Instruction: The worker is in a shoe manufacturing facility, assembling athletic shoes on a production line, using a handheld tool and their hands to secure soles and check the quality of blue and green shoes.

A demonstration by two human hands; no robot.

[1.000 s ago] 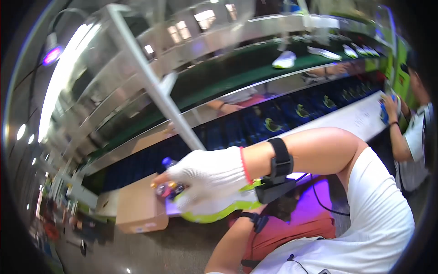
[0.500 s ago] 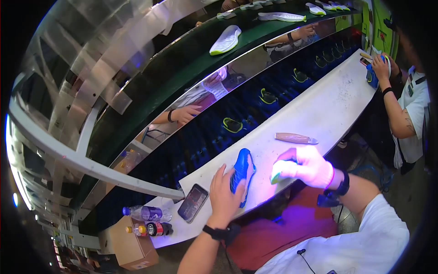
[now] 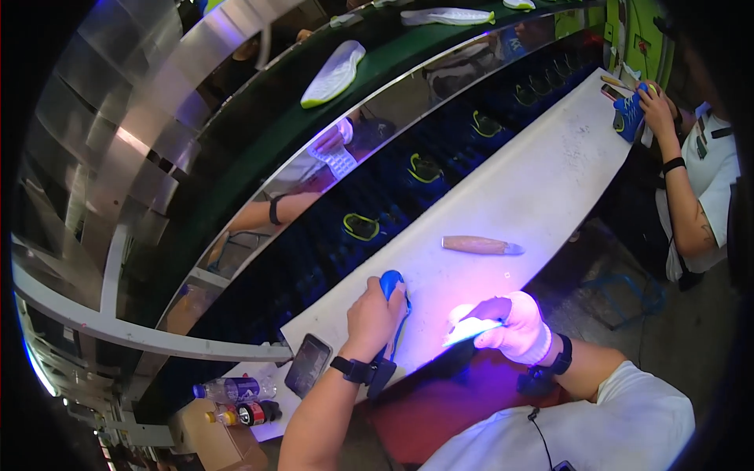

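My left hand (image 3: 372, 320) is wrapped over a blue shoe upper (image 3: 390, 280) on the white bench, fingers closed around its side. Most of the shoe is hidden beneath the palm. In a white glove, my right hand (image 3: 514, 326) grips a shoe sole (image 3: 471, 330) by one end, just above the bench's near edge. Bright purple light washes out the sole's surface. Beyond the two hands lies a knife (image 3: 481, 246) with a wooden handle and a short blade, touched by neither.
A phone (image 3: 309, 366) lies beside my left wrist, with bottles (image 3: 236, 388) further left above a cardboard box (image 3: 212, 436). Behind the white bench (image 3: 518, 192), shoe uppers (image 3: 425, 168) stand on a lower line; soles (image 3: 335, 74) lie on a green belt. At right, a co-worker handles a blue shoe (image 3: 627, 116).
My left hand has closed further over the shoe, and the shoe has turned. My right hand has lowered and tilted the sole. The whole view has shifted, and the co-worker's shoe has turned.
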